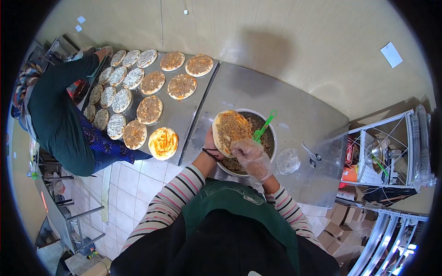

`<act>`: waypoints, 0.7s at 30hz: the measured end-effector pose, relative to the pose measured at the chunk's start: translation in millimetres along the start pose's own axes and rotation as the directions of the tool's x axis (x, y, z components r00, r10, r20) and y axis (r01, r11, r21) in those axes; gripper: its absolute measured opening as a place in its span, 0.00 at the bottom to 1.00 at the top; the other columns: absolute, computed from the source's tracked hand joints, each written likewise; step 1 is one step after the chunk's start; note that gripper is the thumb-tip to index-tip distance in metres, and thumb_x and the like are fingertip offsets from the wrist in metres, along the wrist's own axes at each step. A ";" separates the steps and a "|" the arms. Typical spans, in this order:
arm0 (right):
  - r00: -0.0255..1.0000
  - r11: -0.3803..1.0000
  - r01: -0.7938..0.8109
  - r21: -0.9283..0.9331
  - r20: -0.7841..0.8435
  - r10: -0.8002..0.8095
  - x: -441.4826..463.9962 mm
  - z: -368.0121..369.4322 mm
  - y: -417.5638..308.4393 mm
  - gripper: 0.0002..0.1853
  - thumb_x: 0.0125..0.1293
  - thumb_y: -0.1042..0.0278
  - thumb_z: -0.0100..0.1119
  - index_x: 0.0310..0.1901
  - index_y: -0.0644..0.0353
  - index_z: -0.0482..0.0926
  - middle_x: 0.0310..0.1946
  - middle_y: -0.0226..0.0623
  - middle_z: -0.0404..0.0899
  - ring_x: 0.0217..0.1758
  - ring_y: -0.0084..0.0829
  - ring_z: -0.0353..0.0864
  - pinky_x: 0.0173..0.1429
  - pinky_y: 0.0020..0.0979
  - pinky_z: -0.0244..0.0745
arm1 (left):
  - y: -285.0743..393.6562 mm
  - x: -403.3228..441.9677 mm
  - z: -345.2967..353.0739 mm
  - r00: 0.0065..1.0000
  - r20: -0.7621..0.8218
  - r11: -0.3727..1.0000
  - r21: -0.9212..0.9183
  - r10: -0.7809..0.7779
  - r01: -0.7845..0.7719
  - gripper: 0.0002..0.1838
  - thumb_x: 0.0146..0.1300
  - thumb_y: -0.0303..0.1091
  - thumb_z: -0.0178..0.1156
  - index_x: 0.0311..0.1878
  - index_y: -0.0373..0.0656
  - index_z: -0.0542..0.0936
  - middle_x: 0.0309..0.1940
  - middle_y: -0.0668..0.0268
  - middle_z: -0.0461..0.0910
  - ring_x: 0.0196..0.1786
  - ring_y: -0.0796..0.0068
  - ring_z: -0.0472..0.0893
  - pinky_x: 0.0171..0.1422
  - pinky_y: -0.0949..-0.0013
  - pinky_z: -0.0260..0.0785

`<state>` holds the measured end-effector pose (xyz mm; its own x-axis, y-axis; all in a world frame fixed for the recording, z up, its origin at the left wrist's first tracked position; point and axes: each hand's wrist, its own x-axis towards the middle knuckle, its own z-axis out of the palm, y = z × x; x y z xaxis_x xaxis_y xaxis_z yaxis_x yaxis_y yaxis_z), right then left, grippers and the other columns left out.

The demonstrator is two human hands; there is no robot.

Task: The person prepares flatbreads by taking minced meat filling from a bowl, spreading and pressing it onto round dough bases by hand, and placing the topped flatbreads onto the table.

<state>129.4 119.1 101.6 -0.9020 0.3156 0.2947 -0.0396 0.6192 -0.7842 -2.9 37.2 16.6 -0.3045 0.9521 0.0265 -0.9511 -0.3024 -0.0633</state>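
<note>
A round flatbread point(232, 126) topped with minced meat rests tilted in my left hand point(211, 143), at the left rim of a metal bowl point(275, 138). My right hand point(253, 158) wears a clear plastic glove. Its fingers are curled together at the lower right edge of the flatbread; whatever they hold, if anything, is hidden. Minced filling point(232, 164) fills the bowl, partly covered by the bread and my hands. A green slotted spoon point(264, 126) stands in the filling, handle toward the bowl's far right rim.
Several meat-topped breads point(149, 109) and white-striped breads point(122, 100) cover the left metal table point(177, 120), with one orange-sauced bread point(163, 143) near its front. A person point(60, 110) leans over its left end. Crumpled plastic point(288, 161) and scissors point(311, 154) lie right of the bowl. Shelves point(382, 152) stand far right.
</note>
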 end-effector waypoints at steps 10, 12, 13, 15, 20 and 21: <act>0.965 0.985 -0.153 -0.077 -0.224 0.132 -20.1 -11.2 58.7 0.03 0.53 0.72 0.58 0.27 0.61 0.76 0.22 0.39 0.74 0.29 0.41 0.77 0.34 0.39 0.73 | 13.4 -19.2 14.4 0.950 -0.292 0.983 0.173 0.109 -0.059 0.27 0.67 0.47 0.37 0.62 0.40 0.66 0.60 0.53 0.69 0.60 0.53 0.70 0.65 0.50 0.61; 0.988 0.976 0.127 -0.178 0.109 -0.109 -42.9 -7.0 87.4 0.04 0.47 0.72 0.59 0.22 0.59 0.73 0.19 0.37 0.73 0.26 0.39 0.77 0.32 0.39 0.74 | 23.2 -29.6 9.3 0.942 -0.293 0.968 0.233 0.161 -0.093 0.27 0.68 0.47 0.37 0.62 0.40 0.66 0.60 0.52 0.68 0.61 0.54 0.70 0.66 0.51 0.61; 0.969 0.797 0.235 -0.557 0.200 -0.146 -52.3 7.5 83.6 0.05 0.45 0.70 0.57 0.19 0.58 0.70 0.20 0.37 0.72 0.23 0.38 0.76 0.29 0.37 0.74 | 26.2 -33.0 6.6 0.946 -0.280 0.969 0.226 0.164 -0.101 0.27 0.68 0.47 0.37 0.63 0.40 0.65 0.61 0.52 0.68 0.62 0.54 0.69 0.67 0.51 0.60; 0.976 0.811 0.163 -0.562 0.213 -0.048 -59.1 34.9 77.8 0.05 0.46 0.69 0.55 0.20 0.59 0.71 0.21 0.38 0.73 0.24 0.39 0.76 0.30 0.37 0.74 | 26.1 -36.6 7.7 0.963 -0.217 0.972 0.207 0.157 -0.112 0.27 0.68 0.47 0.37 0.63 0.40 0.65 0.61 0.52 0.68 0.62 0.54 0.69 0.67 0.51 0.60; 0.955 0.874 0.088 -0.478 0.290 0.063 -48.8 50.7 81.8 0.06 0.49 0.68 0.54 0.24 0.62 0.74 0.28 0.43 0.77 0.30 0.42 0.79 0.36 0.39 0.75 | 25.6 -42.1 -2.4 0.976 -0.163 0.982 0.149 0.144 -0.120 0.27 0.69 0.48 0.38 0.64 0.40 0.64 0.62 0.53 0.67 0.62 0.54 0.69 0.66 0.49 0.61; 0.955 0.874 0.090 -0.478 0.290 0.060 -42.8 41.4 83.8 0.06 0.49 0.68 0.54 0.24 0.62 0.74 0.28 0.43 0.77 0.30 0.42 0.79 0.36 0.39 0.75 | 24.3 -42.1 2.2 0.969 -0.201 0.977 0.180 0.147 -0.111 0.27 0.69 0.48 0.38 0.64 0.40 0.64 0.62 0.53 0.67 0.62 0.54 0.69 0.65 0.49 0.62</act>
<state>146.9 127.7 0.7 -0.9885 0.1303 0.0764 0.0896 0.9133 -0.3974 -13.4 -10.3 16.1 -0.4239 0.8868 -0.1840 -0.9053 -0.4089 0.1148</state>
